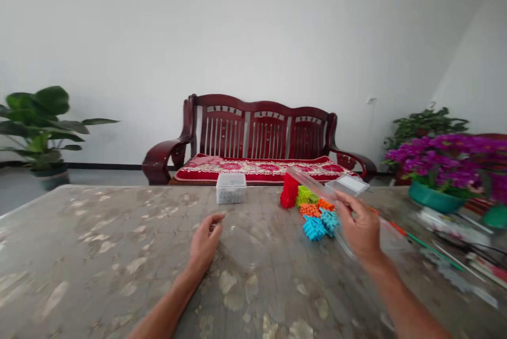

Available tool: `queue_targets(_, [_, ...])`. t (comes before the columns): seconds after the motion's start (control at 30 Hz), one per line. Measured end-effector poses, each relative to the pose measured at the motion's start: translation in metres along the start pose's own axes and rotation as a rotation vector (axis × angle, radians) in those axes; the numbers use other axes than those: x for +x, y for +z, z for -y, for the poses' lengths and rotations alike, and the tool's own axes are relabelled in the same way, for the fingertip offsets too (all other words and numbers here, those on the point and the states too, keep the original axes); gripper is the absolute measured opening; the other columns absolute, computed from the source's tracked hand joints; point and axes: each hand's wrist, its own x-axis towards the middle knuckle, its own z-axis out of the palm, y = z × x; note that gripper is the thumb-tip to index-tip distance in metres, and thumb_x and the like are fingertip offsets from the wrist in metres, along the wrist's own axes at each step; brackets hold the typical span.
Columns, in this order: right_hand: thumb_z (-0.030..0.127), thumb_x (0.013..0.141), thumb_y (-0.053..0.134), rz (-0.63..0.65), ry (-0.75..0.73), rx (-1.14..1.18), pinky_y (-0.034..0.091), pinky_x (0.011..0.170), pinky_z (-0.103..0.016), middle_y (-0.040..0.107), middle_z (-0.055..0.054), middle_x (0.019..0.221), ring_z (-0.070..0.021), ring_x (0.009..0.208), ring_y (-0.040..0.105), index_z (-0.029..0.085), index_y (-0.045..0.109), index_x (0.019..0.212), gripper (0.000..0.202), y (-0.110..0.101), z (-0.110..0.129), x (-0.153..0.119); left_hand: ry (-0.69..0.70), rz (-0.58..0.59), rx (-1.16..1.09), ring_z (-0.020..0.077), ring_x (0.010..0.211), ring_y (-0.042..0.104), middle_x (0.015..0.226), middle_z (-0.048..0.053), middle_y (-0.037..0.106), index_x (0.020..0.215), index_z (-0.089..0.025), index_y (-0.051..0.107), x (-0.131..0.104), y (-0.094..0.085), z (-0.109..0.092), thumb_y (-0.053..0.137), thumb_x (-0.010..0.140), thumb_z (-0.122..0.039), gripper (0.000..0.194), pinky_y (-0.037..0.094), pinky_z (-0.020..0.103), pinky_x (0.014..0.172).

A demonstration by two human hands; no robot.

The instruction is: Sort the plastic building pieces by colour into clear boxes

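Observation:
My left hand (pixel 206 241) is closed at the rim of a clear plastic container (pixel 247 244) on the table, thumb and forefinger on its left edge. My right hand (pixel 360 227) pinches a clear plastic lid (pixel 311 185), raised above the table and seen nearly edge-on. Just left of the right hand sit bundles of small plastic pieces: red (pixel 289 191), yellow-green (pixel 306 196), orange (pixel 309 210) and blue (pixel 315 228). Below the right hand, another clear plastic item (pixel 390 236) is partly hidden.
A lidded translucent box (pixel 231 189) stands near the table's far edge; a white-framed case (pixel 348 185) lies behind the right hand. On the right are purple flowers in a teal pot (pixel 433 196), a green stick (pixel 433 252) and scattered items. A wooden sofa (pixel 265 122) stands beyond.

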Motion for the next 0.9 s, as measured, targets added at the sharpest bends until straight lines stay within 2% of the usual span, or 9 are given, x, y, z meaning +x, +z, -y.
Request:
queue_targets(0.1, [0.036,0.092,0.049,0.057,0.024,-0.150,0.053,0.086,-0.038,0.075,-0.007,0.098,-0.0227,0.090,0.068,0.022,0.071,0.107,0.030,-0.040,-0.039,-0.010,0.018,-0.037,0.155,0.0243,0.071,0.066,0.081,0.004,0.072,0.096,-0.018,0.068,0.000,-0.004,-0.002,0.048,0.074,-0.039,0.036,0.053,0.036,0.073])
queue_targets(0.2, [0.037,0.091,0.046,0.113,0.045,-0.252,0.052,0.088,-0.040,0.074,-0.008,0.100,-0.0243,0.094,0.068,0.023,0.071,0.102,0.031,-0.073,-0.080,-0.025,0.043,-0.037,0.229,0.0227,0.068,0.065,0.083,0.004,0.071,0.101,-0.018,0.068,-0.001,-0.006,-0.002,0.046,0.074,-0.039,0.041,0.053,0.034,0.069])
queue_targets(0.37, [0.038,0.086,0.048,0.121,0.125,-0.284,0.052,0.092,-0.042,0.074,-0.008,0.100,-0.0253,0.096,0.068,0.024,0.070,0.092,0.027,-0.108,-0.130,-0.046,0.101,-0.043,0.265,0.0264,0.091,0.067,0.106,0.009,0.071,0.107,-0.018,0.068,-0.003,-0.006,0.004,0.045,0.071,-0.036,0.046,0.053,0.038,0.085])
queue_targets(0.43, [0.035,0.084,0.048,0.128,0.145,-0.256,0.051,0.095,-0.043,0.074,-0.008,0.103,-0.0255,0.100,0.068,0.024,0.070,0.089,0.025,-0.113,-0.139,-0.051,0.093,-0.025,0.275,0.0254,0.088,0.068,0.108,0.009,0.071,0.109,-0.018,0.067,-0.004,-0.005,0.004,0.045,0.071,-0.036,0.047,0.053,0.037,0.085])
queue_targets(0.6, [0.026,0.073,0.045,0.176,0.174,-0.187,0.049,0.099,-0.044,0.075,-0.007,0.106,-0.0256,0.107,0.067,0.024,0.070,0.083,0.027,-0.118,-0.149,-0.059,0.106,-0.040,0.300,0.0209,0.065,0.063,0.089,0.004,0.069,0.104,-0.019,0.068,-0.009,-0.005,-0.003,0.046,0.070,-0.039,0.045,0.053,0.034,0.071])
queue_targets(0.7, [0.022,0.066,0.043,0.170,0.231,-0.164,0.048,0.100,-0.045,0.074,-0.007,0.108,-0.0256,0.107,0.067,0.023,0.071,0.085,0.034,-0.122,-0.154,-0.057,0.092,-0.028,0.274,0.0214,0.065,0.063,0.083,0.003,0.067,0.099,-0.020,0.066,-0.010,-0.006,-0.005,0.047,0.074,-0.046,0.041,0.053,0.034,0.069])
queue_targets(0.8, [0.021,0.064,0.044,0.091,0.239,-0.170,0.046,0.102,-0.046,0.073,-0.009,0.110,-0.0263,0.107,0.065,0.022,0.072,0.088,0.037,-0.121,-0.141,-0.046,0.111,-0.006,0.211,0.0264,0.085,0.066,0.098,0.007,0.067,0.099,-0.019,0.066,-0.007,-0.006,-0.001,0.049,0.078,-0.053,0.044,0.055,0.040,0.082])
queue_targets(0.87, [0.020,0.067,0.046,0.040,0.185,-0.141,0.045,0.103,-0.047,0.073,-0.009,0.110,-0.0268,0.109,0.064,0.022,0.071,0.089,0.033,-0.112,-0.116,-0.037,0.154,0.011,0.156,0.0307,0.111,0.061,0.116,0.011,0.064,0.108,-0.020,0.065,-0.003,-0.006,0.003,0.049,0.080,-0.055,0.048,0.050,0.047,0.097])
queue_targets(0.9, [0.019,0.069,0.047,0.027,0.164,-0.093,0.046,0.102,-0.046,0.073,-0.009,0.108,-0.0262,0.108,0.064,0.022,0.071,0.090,0.031,-0.104,-0.098,-0.034,0.174,0.023,0.135,0.0318,0.124,0.054,0.126,0.012,0.060,0.114,-0.020,0.064,-0.001,-0.005,0.005,0.049,0.082,-0.056,0.050,0.046,0.050,0.104])
